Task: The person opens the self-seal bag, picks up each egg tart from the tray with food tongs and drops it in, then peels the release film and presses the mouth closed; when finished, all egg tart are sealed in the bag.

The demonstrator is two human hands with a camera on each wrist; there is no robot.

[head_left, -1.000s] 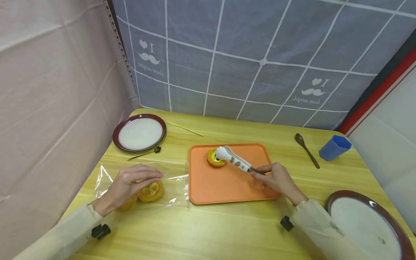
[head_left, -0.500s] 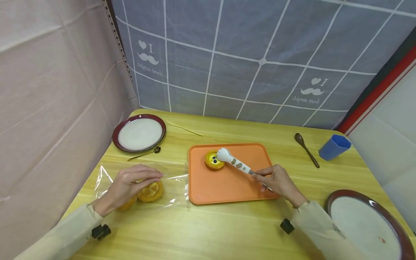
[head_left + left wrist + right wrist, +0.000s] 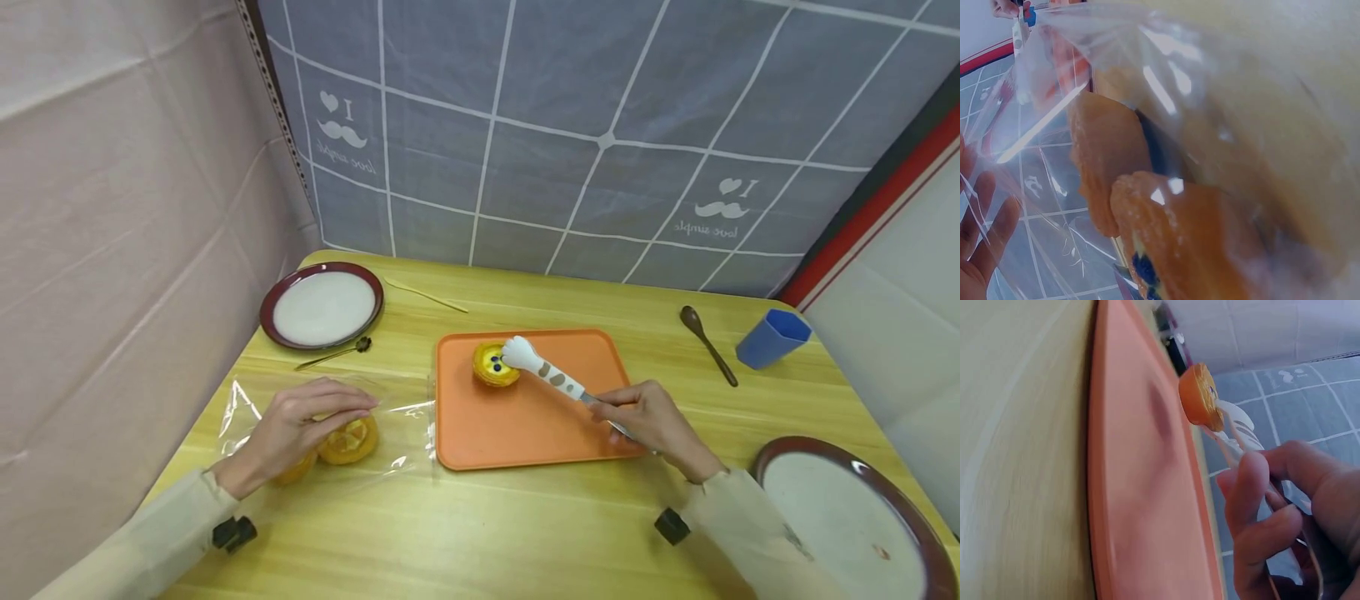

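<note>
My right hand (image 3: 651,418) grips the handle of food tongs (image 3: 552,375) with white, paw-shaped tips. Between those tips is an egg tart (image 3: 495,364) with blueberries on its pale filling. The right wrist view shows this tart (image 3: 1199,395) raised over the orange tray (image 3: 517,425), its shadow lying below. My left hand (image 3: 303,421) pinches the upper film of a clear plastic bag (image 3: 405,421) and lifts it. Inside lie yellow tarts (image 3: 351,442), partly hidden under that hand; one tart (image 3: 1166,244) in the left wrist view carries blueberries.
A dark-rimmed plate (image 3: 324,308) stands back left, near a gold spoon (image 3: 333,358) and a thin gold utensil (image 3: 426,295). On the right are a wooden spoon (image 3: 707,343), a blue cup (image 3: 771,340) and a large plate (image 3: 840,517). Curtains border the table.
The tongs tilted and slid slightly, turning the tart so its blueberries show. Most recently my right hand moved a little to the right. The left hand held still on the bag.
</note>
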